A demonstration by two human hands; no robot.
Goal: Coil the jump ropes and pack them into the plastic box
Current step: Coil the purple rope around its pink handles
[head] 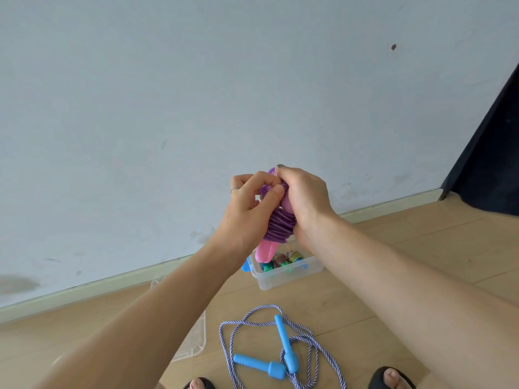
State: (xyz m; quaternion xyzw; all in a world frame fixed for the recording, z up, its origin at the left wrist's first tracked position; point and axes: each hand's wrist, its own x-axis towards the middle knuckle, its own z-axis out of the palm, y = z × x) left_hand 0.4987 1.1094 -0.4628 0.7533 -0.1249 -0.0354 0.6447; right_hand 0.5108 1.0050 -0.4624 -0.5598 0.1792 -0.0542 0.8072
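I hold a purple jump rope (279,224) wound in tight coils round its pink handles, raised in front of the wall. My right hand (304,200) grips the bundle from the right. My left hand (252,199) pinches the rope's end near the top of the bundle. A pink handle tip sticks out below the coils. Beneath it on the floor stands the clear plastic box (283,275) with several coiled ropes inside. A blue-and-white striped jump rope (306,339) with blue handles lies loose on the floor near my feet.
The box's clear lid (193,341) lies on the wooden floor at the left, partly behind my left forearm. A pale wall with a skirting board runs behind the box. A dark curtain (488,164) hangs at the right. My sandalled feet show at the bottom edge.
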